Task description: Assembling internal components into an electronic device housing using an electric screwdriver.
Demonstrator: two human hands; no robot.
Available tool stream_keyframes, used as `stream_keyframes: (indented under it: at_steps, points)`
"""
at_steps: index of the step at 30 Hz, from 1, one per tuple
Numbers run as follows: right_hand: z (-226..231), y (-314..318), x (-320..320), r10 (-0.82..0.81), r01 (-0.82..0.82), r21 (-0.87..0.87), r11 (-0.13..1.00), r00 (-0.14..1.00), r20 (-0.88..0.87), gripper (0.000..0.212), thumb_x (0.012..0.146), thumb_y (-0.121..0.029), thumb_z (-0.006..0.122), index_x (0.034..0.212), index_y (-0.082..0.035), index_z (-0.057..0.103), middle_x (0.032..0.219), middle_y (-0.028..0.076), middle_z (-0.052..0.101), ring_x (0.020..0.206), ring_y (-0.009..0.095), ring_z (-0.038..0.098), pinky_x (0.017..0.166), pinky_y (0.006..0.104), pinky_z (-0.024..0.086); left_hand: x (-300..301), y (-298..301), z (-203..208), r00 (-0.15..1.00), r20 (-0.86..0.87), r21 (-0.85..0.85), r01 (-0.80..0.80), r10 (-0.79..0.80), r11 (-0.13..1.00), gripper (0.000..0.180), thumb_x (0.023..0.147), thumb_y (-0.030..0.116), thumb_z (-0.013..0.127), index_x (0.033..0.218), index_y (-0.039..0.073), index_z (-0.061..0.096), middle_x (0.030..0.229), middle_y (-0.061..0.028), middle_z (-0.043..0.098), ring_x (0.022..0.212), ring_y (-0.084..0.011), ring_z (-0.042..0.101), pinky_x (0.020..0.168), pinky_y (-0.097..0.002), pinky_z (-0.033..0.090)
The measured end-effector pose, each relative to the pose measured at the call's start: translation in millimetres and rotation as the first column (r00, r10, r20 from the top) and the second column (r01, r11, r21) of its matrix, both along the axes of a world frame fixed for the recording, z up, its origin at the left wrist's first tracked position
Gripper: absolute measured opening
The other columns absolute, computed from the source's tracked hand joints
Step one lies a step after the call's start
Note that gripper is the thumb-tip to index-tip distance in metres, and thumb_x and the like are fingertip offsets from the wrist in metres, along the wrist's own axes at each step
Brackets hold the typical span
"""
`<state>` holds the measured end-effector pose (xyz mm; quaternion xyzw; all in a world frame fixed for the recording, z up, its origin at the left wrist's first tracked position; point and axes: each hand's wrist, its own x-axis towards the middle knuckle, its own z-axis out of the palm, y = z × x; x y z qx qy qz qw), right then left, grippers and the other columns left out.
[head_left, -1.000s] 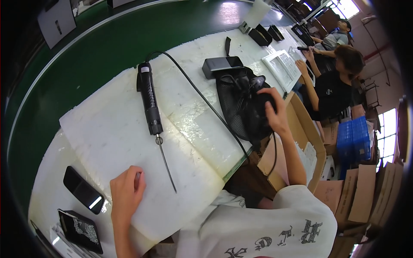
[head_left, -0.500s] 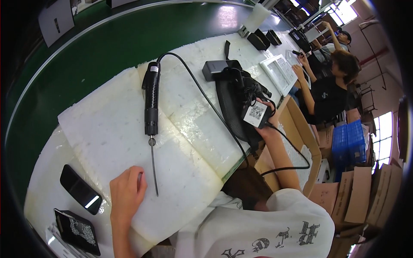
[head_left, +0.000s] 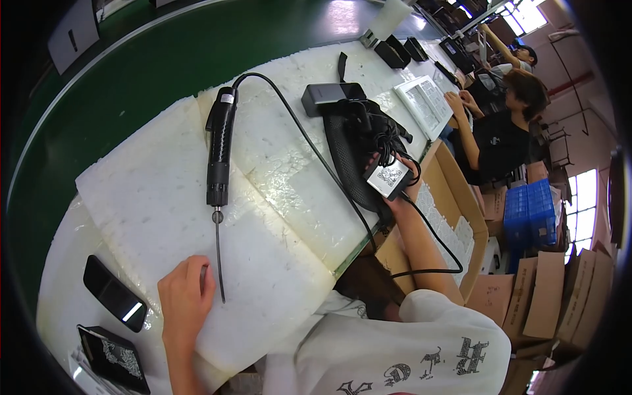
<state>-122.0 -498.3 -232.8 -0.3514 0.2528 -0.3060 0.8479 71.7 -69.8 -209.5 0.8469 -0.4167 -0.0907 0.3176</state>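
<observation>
A: What is the right hand (head_left: 394,197) doing?

B: Its fingers are clenched around a small black power adapter (head_left: 388,179) with a white label, held at the edge of the surface (head_left: 131,197), at about 3 o'clock in the view. A black cable (head_left: 431,230) hangs from it.

A: And the left hand (head_left: 183,296)?

B: Released, resting flat on the white foam sheet (head_left: 276,171) at 7 o'clock, fingers just beside the tip of the electric screwdriver (head_left: 219,148).

A: Anything near it?

B: A dark phone (head_left: 113,292) lies at its 9 o'clock. A black bag (head_left: 352,145) sits just beyond the adapter.
</observation>
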Motion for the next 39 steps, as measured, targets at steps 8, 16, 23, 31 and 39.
stream_keyframes:
  at_steps: [8, 16, 23, 31, 39]
  points:
    - [-0.5, -2.2, 1.0, 0.059, -0.066, 0.076, 0.995, 0.994, 0.092, 0.048, 0.086, -0.032, 0.051, 0.118, 0.003, 0.061, 0.108, 0.021, 0.068, 0.102, 0.035, 0.067, 0.099, 0.0494, 0.05, -0.2, 2.5, 0.8, 0.987, -0.149, 0.0, -0.067, 0.066, 0.998, 0.013, 0.086, 0.0, 0.062, 0.097, 0.005, 0.058, 0.074, -0.0086, 0.06, 0.059, -0.0218, 0.059, 0.055, -0.0349, 0.044]
    - [-4.5, -6.0, -4.1, 0.124, -0.134, 0.072, 0.988, 0.984, 0.127, 0.048, 0.087, -0.032, 0.049, 0.119, 0.003, 0.061, 0.109, 0.022, 0.067, 0.104, 0.036, 0.066, 0.102, 0.0497, 0.048, 12.3, 12.3, -6.6, 0.772, -0.571, -0.31, -0.517, 0.278, 0.798, 0.014, 0.103, 0.015, 0.046, 0.098, 0.006, 0.056, 0.069, 0.0065, 0.034, 0.059, -0.002, 0.026, 0.052, -0.0224, 0.019]
    - [-12.8, -8.7, -10.0, -0.12, 0.121, 0.079, 0.989, 0.993, -0.024, 0.048, 0.089, -0.03, 0.048, 0.122, 0.003, 0.06, 0.114, 0.023, 0.067, 0.107, 0.036, 0.065, 0.104, 0.05, 0.047, 16.8, 10.9, -8.1, 0.795, -0.544, -0.336, -0.499, 0.268, 0.799, 0.018, 0.106, 0.019, 0.043, 0.098, 0.009, 0.055, 0.064, 0.0081, 0.029, 0.056, -0.001, 0.025, 0.051, -0.0221, 0.016]
    - [2.0, 3.2, -4.8, 0.074, -0.085, 0.058, 0.995, 0.981, 0.18, 0.046, 0.089, -0.028, 0.048, 0.126, -0.002, 0.058, 0.115, 0.024, 0.066, 0.108, 0.038, 0.065, 0.103, 0.0515, 0.048, 17.5, 10.9, -11.7, 0.793, -0.54, -0.299, -0.494, 0.282, 0.817, 0.017, 0.106, 0.019, 0.043, 0.1, 0.008, 0.054, 0.062, 0.0073, 0.031, 0.053, -0.0013, 0.026, 0.049, -0.0221, 0.017]
    - [-87.4, -67.1, -37.8, 0.16, -0.164, 0.014, 0.986, 0.978, 0.133, 0.054, 0.091, -0.03, 0.046, 0.134, 0.001, 0.052, 0.124, 0.022, 0.062, 0.116, 0.036, 0.062, 0.108, 0.0497, 0.045, 23.3, 16.4, -23.8, 0.745, -0.627, -0.447, -0.585, 0.23, 0.677, 0.015, 0.105, 0.017, 0.044, 0.1, 0.008, 0.054, 0.061, 0.0071, 0.029, 0.053, -0.002, 0.025, 0.049, -0.0221, 0.017]
